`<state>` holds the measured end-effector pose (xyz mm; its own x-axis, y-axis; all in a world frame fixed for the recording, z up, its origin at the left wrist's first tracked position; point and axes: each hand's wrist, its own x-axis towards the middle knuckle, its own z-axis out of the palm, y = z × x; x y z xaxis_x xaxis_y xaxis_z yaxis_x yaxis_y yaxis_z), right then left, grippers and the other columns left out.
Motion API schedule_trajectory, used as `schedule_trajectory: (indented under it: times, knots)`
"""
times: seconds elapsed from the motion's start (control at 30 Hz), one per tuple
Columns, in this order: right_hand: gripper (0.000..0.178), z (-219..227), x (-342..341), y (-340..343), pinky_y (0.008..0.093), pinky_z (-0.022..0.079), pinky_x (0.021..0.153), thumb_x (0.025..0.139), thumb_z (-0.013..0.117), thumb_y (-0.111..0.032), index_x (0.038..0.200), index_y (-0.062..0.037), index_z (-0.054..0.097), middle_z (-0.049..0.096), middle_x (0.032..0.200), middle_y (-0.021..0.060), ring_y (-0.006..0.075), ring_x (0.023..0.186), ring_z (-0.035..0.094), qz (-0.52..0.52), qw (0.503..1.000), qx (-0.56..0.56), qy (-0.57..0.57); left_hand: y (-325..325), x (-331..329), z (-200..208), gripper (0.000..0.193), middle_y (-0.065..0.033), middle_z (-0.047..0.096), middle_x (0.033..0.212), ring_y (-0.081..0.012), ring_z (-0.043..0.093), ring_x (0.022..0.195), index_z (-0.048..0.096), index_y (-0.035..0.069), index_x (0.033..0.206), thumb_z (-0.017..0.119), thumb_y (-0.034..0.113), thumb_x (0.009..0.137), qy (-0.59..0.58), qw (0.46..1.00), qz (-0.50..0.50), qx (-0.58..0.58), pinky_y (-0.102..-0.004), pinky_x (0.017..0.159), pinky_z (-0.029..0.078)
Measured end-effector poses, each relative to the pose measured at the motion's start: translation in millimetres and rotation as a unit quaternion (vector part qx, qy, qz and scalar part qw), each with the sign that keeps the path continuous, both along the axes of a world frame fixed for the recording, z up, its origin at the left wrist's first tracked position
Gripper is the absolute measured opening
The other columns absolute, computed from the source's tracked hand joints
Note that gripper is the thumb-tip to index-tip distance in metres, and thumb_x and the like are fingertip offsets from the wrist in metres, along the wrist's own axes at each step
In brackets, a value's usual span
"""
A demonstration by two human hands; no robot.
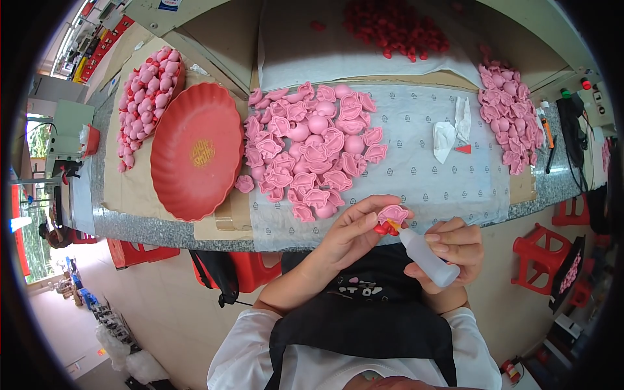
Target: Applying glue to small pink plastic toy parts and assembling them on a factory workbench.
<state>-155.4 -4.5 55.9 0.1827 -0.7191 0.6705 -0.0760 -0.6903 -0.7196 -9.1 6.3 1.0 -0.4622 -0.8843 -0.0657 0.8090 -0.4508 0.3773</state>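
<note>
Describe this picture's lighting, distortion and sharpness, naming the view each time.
Head view: the bench edge bows under fisheye distortion; corners go black. Head view: red pieces at the top sit in shadow, while the far-left window has bright, washed-out patches. Head view: the white bottle looks fairly sharp.

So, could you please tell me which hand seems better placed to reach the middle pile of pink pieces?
Probably the left hand: it sits nearer the pile, though it holds a pink piece. The right hand is farther off and grips a white bottle.
</note>
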Motion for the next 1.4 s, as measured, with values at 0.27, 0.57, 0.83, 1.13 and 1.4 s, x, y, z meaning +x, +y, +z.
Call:
schedule_trajectory:
  times: [0.27, 0.57, 0.83, 1.13, 1.4]
  knots:
    - [0.049, -1, -2, 1, 0.0258, 0.043, 0.052, 0.046, 0.079, -0.009, 0.085, -0.006, 0.05, 0.052, 0.084, 0.0072, 0.0184, 0.063, 0.052, 0.005, 1.0, 0.007, -0.024, 0, 0, -1, 0.038, -0.0181, 0.046, 0.11, -0.0263, 0.044, 0.104, 0.039, 0.004, 0.114, 0.047, 0.021, 0.081, 0.006, 1.0, 0.001, -0.001, -0.0381, 0.088, 0.034]
    - [0.047, -2, -4, -2, 0.0255, 0.042, 0.051, 0.047, 0.079, -0.009, 0.085, -0.0055, 0.051, 0.051, 0.082, 0.0073, 0.0187, 0.062, 0.052, -0.013, 1.0, -0.004, -0.028, 0, 1, 0, 0.038, -0.0221, 0.044, 0.11, -0.0269, 0.042, 0.106, 0.038, 0.003, 0.114, 0.046, 0.02, 0.081, 0.009, 1.0, -0.009, 0.006, -0.0379, 0.09, 0.032]
    - [0.044, 1, -6, -2, 0.0236, 0.042, 0.054, 0.054, 0.076, -0.016, 0.085, -0.0069, 0.046, 0.047, 0.078, 0.0045, 0.0144, 0.062, 0.048, -0.024, 1.0, -0.011, 0.016, -1, 0, 1, 0.038, -0.0213, 0.044, 0.111, -0.0264, 0.043, 0.105, 0.039, 0.003, 0.115, 0.047, 0.018, 0.081, -0.003, 1.0, 0.005, -0.011, -0.0364, 0.09, 0.031]
    - [0.043, 0, -9, -4, 0.0237, 0.041, 0.055, 0.055, 0.076, -0.015, 0.085, -0.0065, 0.047, 0.046, 0.077, 0.0037, 0.014, 0.062, 0.047, -0.039, 0.999, -0.018, 0.02, -2, 0, 3, 0.038, -0.0218, 0.043, 0.113, -0.0244, 0.044, 0.103, 0.04, 0.004, 0.115, 0.048, 0.018, 0.08, -0.021, 1.0, 0.01, -0.011, -0.035, 0.089, 0.031]
    - [0.041, 2, -11, -4, 0.0239, 0.04, 0.053, 0.055, 0.075, -0.016, 0.082, -0.0057, 0.046, 0.045, 0.074, 0.0041, 0.0136, 0.061, 0.046, -0.056, 0.998, -0.013, 0.022, -1, -1, 2, 0.038, -0.0219, 0.043, 0.113, -0.0228, 0.043, 0.104, 0.041, 0.005, 0.114, 0.05, 0.017, 0.079, -0.034, 0.999, 0.026, -0.012, -0.0329, 0.089, 0.03]
